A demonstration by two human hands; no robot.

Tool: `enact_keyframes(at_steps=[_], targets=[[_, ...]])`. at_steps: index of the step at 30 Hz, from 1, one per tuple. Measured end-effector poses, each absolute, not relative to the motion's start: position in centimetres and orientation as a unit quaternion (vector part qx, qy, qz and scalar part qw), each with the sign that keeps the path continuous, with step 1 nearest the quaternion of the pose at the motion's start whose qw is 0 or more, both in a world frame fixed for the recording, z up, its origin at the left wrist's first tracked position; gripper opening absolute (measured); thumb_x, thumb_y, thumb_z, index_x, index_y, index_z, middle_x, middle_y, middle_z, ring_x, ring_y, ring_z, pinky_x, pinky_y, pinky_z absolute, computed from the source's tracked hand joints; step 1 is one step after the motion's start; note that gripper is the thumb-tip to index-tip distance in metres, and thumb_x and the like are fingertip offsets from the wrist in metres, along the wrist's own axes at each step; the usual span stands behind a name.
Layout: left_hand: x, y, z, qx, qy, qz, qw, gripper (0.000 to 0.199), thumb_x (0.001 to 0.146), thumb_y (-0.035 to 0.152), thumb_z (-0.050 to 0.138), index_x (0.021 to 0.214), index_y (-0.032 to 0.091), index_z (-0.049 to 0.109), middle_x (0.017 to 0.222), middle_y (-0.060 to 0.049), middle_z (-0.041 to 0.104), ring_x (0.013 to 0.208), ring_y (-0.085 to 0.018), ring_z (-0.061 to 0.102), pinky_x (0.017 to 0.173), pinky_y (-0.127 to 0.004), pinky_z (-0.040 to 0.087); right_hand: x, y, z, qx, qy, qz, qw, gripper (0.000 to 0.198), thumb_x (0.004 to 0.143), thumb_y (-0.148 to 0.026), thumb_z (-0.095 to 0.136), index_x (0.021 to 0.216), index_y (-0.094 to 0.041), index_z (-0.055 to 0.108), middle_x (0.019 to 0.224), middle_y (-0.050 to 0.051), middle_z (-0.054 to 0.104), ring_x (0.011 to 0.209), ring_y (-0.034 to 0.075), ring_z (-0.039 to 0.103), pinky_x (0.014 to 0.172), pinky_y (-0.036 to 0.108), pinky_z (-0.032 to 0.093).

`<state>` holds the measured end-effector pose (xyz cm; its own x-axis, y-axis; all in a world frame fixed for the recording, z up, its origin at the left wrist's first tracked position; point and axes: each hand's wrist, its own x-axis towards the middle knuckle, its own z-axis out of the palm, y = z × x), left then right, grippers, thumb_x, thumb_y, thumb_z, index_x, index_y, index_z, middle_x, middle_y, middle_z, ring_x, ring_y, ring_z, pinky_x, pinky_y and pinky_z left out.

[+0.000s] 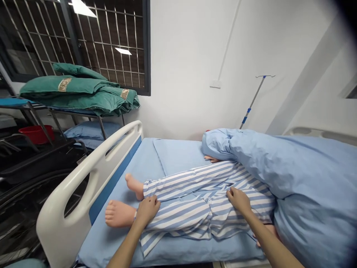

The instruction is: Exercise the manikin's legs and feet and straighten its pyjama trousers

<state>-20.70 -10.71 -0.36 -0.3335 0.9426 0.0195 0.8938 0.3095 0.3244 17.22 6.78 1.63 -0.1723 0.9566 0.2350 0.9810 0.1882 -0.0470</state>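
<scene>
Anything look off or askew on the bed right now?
Yes. The blue quilt is bunched up over the manikin's upper body, leaving the striped trousers and bare feet uncovered. The left hand rests at the ankle cuff, the right hand on the hip. Nothing spilled or damaged shows.

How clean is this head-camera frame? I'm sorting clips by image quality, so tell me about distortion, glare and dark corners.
Head view: wide-angle bending curves the white footboard and stretches the edges; ceiling-light glare reflects in the barred window; a dark vignette clouds the top right corner; light is soft and even, both hands, left hand and right hand, sharp on the striped pyjamas.
</scene>
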Motion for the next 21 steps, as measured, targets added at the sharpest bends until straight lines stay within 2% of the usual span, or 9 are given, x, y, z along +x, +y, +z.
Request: enact_keyframes(at_steps=[6,12,14,17,21], targets=[[-21.3,-10.4,-0.4,0.561,0.804,0.155,0.123,0.027,0.075,0.030,0.033,0.080,0.019,0.057,0.086,-0.009,0.062,0.084,-0.024,0.056,0.070,-0.033,0.038,13.9,5.1,1.4,-0.589,-0.802,-0.066,0.074,0.026,0.080,-0.032,0.034,0.064,-0.017,0.049,0.066,0.005,0.056,0.065,0.015,0.050,0.054,0.024,0.020],[-21.6,-10.3,-0.5,0.550,0.803,0.180,0.140,0.024,0.075,0.030,0.035,0.077,0.019,0.056,0.085,-0.008,0.062,0.081,-0.023,0.056,0.068,-0.033,0.040,7.6,3.3,0.6,-0.531,-0.846,0.001,0.050,0.022,0.079,-0.029,0.036,0.066,-0.017,0.049,0.068,0.003,0.058,0.064,0.014,0.050,0.054,0.024,0.020],[-21.5,-10.6,-0.4,0.536,0.811,0.207,0.115,0.024,0.075,0.028,0.034,0.083,0.018,0.054,0.085,-0.009,0.061,0.081,-0.023,0.056,0.070,-0.034,0.040,5.2,2.8,0.4,-0.512,-0.857,0.031,0.047,0.022,0.079,-0.028,0.035,0.067,-0.017,0.050,0.068,0.003,0.058,0.064,0.014,0.050,0.054,0.023,0.021],[-21.4,-11.0,-0.4,0.495,0.811,0.311,0.026,0.025,0.076,0.023,0.033,0.094,0.015,0.048,0.092,-0.010,0.058,0.090,-0.021,0.053,0.079,-0.032,0.039,1.6,2.1,0.3,-0.483,-0.871,0.079,0.041,0.018,0.077,-0.025,0.038,0.071,-0.016,0.052,0.070,0.004,0.059,0.067,0.014,0.051,0.057,0.023,0.025],[-21.4,-11.1,-0.9,0.431,0.796,0.421,-0.054,0.033,0.073,0.019,0.038,0.105,0.013,0.042,0.104,-0.012,0.052,0.102,-0.021,0.046,0.086,-0.033,0.037,-4.3,0.8,0.9,-0.402,-0.903,0.136,0.067,0.019,0.072,-0.026,0.045,0.086,-0.016,0.053,0.080,0.004,0.060,0.076,0.015,0.052,0.066,0.023,0.032]])
